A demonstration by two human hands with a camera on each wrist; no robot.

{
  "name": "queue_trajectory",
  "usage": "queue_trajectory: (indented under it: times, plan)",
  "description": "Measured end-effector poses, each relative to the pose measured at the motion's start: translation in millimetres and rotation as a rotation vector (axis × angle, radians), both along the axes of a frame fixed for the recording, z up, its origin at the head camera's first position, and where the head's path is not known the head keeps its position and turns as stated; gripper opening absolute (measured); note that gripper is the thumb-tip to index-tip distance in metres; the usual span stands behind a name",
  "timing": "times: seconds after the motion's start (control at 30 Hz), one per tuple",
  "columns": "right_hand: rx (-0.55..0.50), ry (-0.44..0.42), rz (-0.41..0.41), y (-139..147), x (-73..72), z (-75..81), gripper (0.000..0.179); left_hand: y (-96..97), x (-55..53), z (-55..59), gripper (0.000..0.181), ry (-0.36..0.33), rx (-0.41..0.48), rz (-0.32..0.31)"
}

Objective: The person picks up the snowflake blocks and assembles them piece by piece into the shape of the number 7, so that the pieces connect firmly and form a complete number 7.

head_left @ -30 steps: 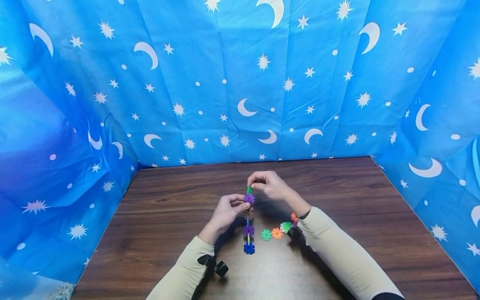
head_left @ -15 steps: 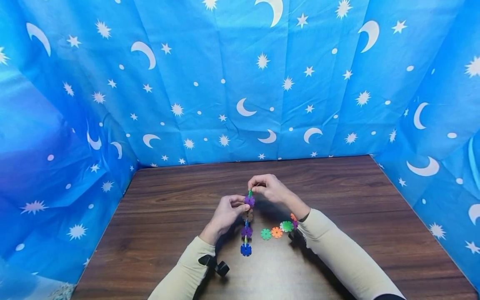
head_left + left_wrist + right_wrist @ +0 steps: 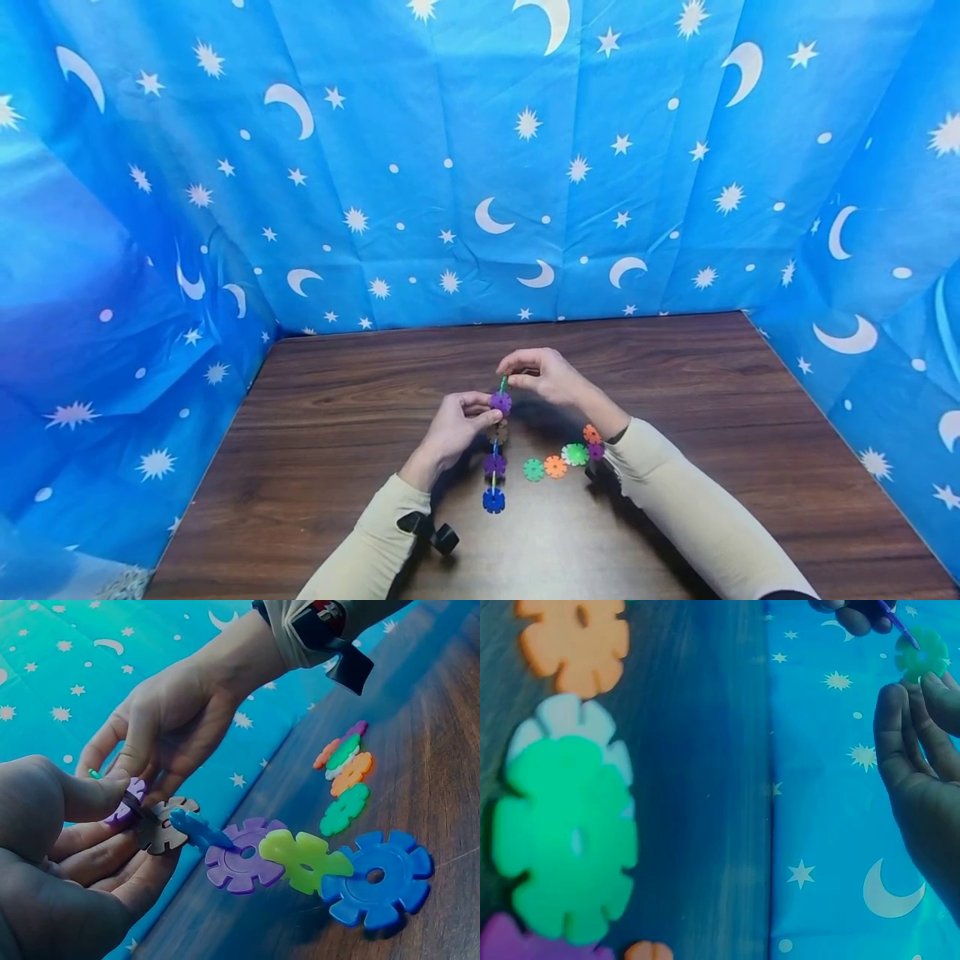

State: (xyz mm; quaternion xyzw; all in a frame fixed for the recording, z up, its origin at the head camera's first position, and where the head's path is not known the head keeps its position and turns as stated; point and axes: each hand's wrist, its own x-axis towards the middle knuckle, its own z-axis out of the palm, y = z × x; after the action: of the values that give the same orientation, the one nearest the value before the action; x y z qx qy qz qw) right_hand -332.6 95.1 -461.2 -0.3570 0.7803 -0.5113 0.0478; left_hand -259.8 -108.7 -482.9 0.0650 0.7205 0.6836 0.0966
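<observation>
Overall, a blue star-and-moon cloth [image 3: 420,192] borders the far edge of the brown worktop [image 3: 337,400]. Above the worktop's middle, the left hand [image 3: 450,429] and right hand [image 3: 555,377] each pinch with thumb and fingers. The chain of notched discs [image 3: 494,465] extends from the left hand toward the near edge; a row of discs [image 3: 555,467] lies right of it. The left pinches a purple disc [image 3: 501,403]; the right, a green disc [image 3: 933,652] meeting it.

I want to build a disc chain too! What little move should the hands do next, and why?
Perhaps the right hand, pinching the round, notched green plastic disc, should press it snugly into the round, notched purple plastic disc that the left hand holds: the two discs meet, but I can't tell how tightly.
</observation>
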Motion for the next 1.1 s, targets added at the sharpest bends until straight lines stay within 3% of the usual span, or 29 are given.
queue_trajectory:
  times: [0.13,0.3,0.53,0.9,1.1]
  plan:
    - [0.051,0.018,-0.030,5.3,2.1,-3.9,0.016,-1.5,0.1,-1.6,0.023,0.001,0.007,0.015]
    - [0.208,0.049,-0.032,11.0,9.5,-8.7,0.013,-4.7,-0.6,-1.7,0.024,-0.009,0.027,0.043]
    - [0.393,0.089,0.100,16.1,26.1,-18.2,0.017,-7.9,-1.7,-2.0,0.024,-0.001,-0.011,0.061]
    - [0.477,0.065,0.227,18.0,39.1,-24.2,0.021,-10.3,-4.5,-2.5,0.023,0.002,0.000,0.056]
    - [0.528,0.111,0.285,18.6,41.6,-26.2,0.025,-10.6,-6.2,-1.9,0.023,-0.001,-0.018,0.054]
